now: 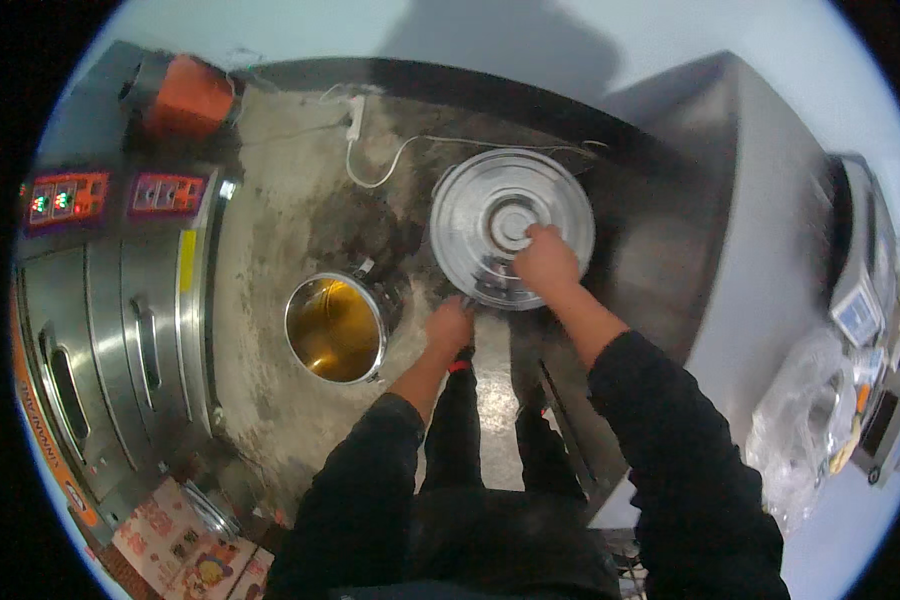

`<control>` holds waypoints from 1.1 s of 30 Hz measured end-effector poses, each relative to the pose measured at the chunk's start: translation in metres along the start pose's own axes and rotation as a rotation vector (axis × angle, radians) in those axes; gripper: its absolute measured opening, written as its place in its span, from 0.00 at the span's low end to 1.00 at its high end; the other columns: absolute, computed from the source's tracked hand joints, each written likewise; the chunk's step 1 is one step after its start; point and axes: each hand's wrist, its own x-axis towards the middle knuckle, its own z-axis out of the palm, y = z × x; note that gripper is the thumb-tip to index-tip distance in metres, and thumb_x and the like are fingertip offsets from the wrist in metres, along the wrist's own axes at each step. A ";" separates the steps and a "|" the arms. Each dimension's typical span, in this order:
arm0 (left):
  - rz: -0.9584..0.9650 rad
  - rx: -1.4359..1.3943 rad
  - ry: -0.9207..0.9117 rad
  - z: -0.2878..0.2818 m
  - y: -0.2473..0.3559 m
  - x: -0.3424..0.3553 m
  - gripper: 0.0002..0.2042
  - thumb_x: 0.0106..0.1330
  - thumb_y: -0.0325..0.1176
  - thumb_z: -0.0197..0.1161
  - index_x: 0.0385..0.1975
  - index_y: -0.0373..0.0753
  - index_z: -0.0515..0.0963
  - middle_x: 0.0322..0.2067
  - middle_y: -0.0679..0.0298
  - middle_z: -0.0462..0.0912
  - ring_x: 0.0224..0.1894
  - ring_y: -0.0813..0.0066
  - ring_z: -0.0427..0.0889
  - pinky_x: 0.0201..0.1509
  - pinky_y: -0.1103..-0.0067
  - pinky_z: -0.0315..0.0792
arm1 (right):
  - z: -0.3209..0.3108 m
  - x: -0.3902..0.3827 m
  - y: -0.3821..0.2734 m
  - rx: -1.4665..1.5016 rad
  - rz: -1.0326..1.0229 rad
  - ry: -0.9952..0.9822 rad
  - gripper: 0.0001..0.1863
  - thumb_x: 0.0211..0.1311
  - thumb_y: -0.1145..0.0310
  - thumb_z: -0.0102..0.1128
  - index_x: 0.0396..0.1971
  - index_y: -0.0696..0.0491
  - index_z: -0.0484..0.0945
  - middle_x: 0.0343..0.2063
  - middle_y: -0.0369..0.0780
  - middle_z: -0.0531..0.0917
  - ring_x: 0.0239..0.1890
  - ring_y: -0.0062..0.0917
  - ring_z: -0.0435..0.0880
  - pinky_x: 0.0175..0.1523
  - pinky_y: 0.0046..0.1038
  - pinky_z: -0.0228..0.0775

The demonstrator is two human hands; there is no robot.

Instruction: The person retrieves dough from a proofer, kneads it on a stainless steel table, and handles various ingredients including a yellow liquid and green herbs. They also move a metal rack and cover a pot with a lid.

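Observation:
A large round steel lid (462, 217) with concentric rings lies ahead of me, above the floor. My right hand (547, 262) is closed on the raised knob at its middle. At the lid's near left edge, my left hand (450, 325) is closed with its fingers against a small dark part; what it grips is mostly hidden. Whatever is beneath the lid is also hidden. To the left of my left hand stands an uncovered steel pot (303, 312) with side handles and a shiny yellow-gold inside; whether it holds liquid I cannot tell.
A steel deck oven (105, 300) with lit panels stands left. A white power strip (356, 117) and its cord (410, 150) lie on the floor beyond. An orange object (185, 97) stands far left. A steel counter (705, 200), scale (858, 315) and plastic bag (798, 425) are right.

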 end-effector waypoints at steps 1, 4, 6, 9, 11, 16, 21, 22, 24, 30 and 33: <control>-0.045 -0.022 -0.024 -0.006 0.009 0.002 0.16 0.70 0.45 0.59 0.47 0.39 0.78 0.48 0.48 0.85 0.47 0.45 0.85 0.49 0.56 0.79 | 0.026 0.025 0.009 -0.023 0.056 0.024 0.29 0.57 0.63 0.63 0.61 0.49 0.75 0.58 0.50 0.74 0.55 0.51 0.81 0.60 0.48 0.73; -0.097 -0.142 -0.055 0.004 -0.006 0.003 0.15 0.71 0.43 0.57 0.44 0.37 0.76 0.42 0.46 0.86 0.45 0.43 0.85 0.48 0.53 0.79 | 0.084 0.079 0.015 -0.027 0.003 0.062 0.36 0.56 0.61 0.65 0.67 0.46 0.70 0.63 0.52 0.67 0.56 0.53 0.80 0.58 0.52 0.74; -0.085 -0.217 -0.048 0.008 -0.012 0.006 0.15 0.70 0.42 0.58 0.44 0.35 0.77 0.39 0.44 0.86 0.43 0.41 0.85 0.48 0.53 0.78 | 0.111 0.104 0.027 -0.177 -0.123 0.097 0.34 0.54 0.60 0.68 0.64 0.45 0.73 0.60 0.53 0.69 0.55 0.52 0.80 0.56 0.50 0.75; -0.088 -0.354 -0.037 -0.013 -0.003 -0.012 0.15 0.70 0.41 0.58 0.44 0.33 0.78 0.36 0.43 0.85 0.40 0.40 0.84 0.46 0.53 0.78 | 0.116 0.129 0.043 -0.210 -0.220 0.154 0.33 0.53 0.60 0.70 0.61 0.45 0.74 0.58 0.52 0.71 0.53 0.51 0.81 0.55 0.47 0.77; -0.124 -0.421 -0.094 -0.022 -0.012 -0.021 0.15 0.71 0.40 0.58 0.43 0.33 0.79 0.36 0.42 0.85 0.40 0.39 0.84 0.47 0.53 0.78 | 0.104 0.135 0.046 -0.113 -0.285 0.114 0.28 0.52 0.63 0.72 0.55 0.49 0.77 0.55 0.51 0.75 0.51 0.47 0.82 0.54 0.43 0.77; -0.177 -0.795 -0.369 -0.053 -0.055 -0.064 0.16 0.75 0.44 0.55 0.48 0.38 0.81 0.26 0.55 0.82 0.26 0.59 0.80 0.31 0.68 0.72 | 0.021 0.125 0.057 0.502 -0.183 -0.168 0.25 0.54 0.64 0.72 0.53 0.54 0.80 0.50 0.42 0.82 0.40 0.28 0.84 0.47 0.30 0.78; -0.503 -1.632 -1.013 -0.099 -0.108 -0.101 0.16 0.79 0.42 0.51 0.59 0.45 0.77 0.19 0.74 0.65 0.19 0.83 0.66 0.22 0.83 0.60 | -0.064 0.114 0.102 1.032 -0.037 -0.142 0.21 0.60 0.69 0.66 0.54 0.54 0.81 0.42 0.34 0.83 0.35 0.18 0.80 0.41 0.23 0.75; -0.553 -1.711 -1.052 -0.094 -0.111 -0.104 0.17 0.80 0.43 0.49 0.60 0.44 0.75 0.18 0.74 0.63 0.17 0.84 0.64 0.20 0.84 0.58 | -0.075 0.109 0.116 1.084 0.008 -0.126 0.20 0.61 0.70 0.66 0.54 0.54 0.81 0.42 0.34 0.83 0.35 0.18 0.80 0.41 0.23 0.74; -0.668 -1.885 -1.096 -0.086 -0.114 -0.120 0.18 0.82 0.44 0.46 0.62 0.43 0.71 0.17 0.75 0.58 0.14 0.86 0.58 0.16 0.88 0.55 | -0.083 0.104 0.129 1.152 0.082 -0.118 0.19 0.63 0.70 0.64 0.54 0.54 0.81 0.41 0.33 0.83 0.35 0.18 0.80 0.40 0.23 0.74; -0.563 -1.874 -1.090 -0.085 -0.118 -0.154 0.19 0.82 0.43 0.44 0.65 0.43 0.70 0.17 0.74 0.60 0.15 0.85 0.60 0.17 0.85 0.58 | -0.075 0.093 0.160 1.157 0.214 -0.018 0.17 0.67 0.72 0.61 0.54 0.53 0.81 0.40 0.32 0.84 0.35 0.18 0.79 0.37 0.23 0.72; -0.261 -1.462 -0.794 -0.080 -0.134 -0.183 0.18 0.80 0.41 0.49 0.62 0.42 0.73 0.19 0.71 0.67 0.18 0.81 0.68 0.21 0.82 0.63 | -0.056 0.087 0.154 1.052 0.147 0.031 0.16 0.68 0.71 0.62 0.54 0.52 0.81 0.38 0.31 0.84 0.35 0.19 0.79 0.35 0.23 0.71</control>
